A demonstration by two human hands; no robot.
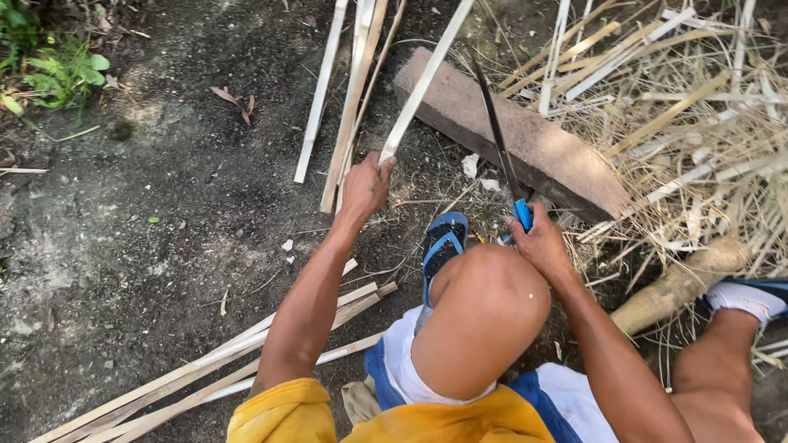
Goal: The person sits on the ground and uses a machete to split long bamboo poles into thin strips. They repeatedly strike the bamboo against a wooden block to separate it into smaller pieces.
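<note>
My left hand (366,185) grips the near end of a pale bamboo strip (427,78) that runs up and away over a brown wooden block (525,139). My right hand (538,238) is closed on the blue handle of a long dark knife (497,135); its blade points away across the block, beside the strip. My bent knee (484,303) is between my two arms, and a foot in a blue sandal (443,242) rests just in front of it.
Several split bamboo strips (349,98) lie on the dirt ahead, and more (230,365) lie at the lower left. A heap of shavings and thin strips (689,107) covers the right side. A thick bamboo piece (681,283) lies near my other foot. Green plants (57,70) grow at top left.
</note>
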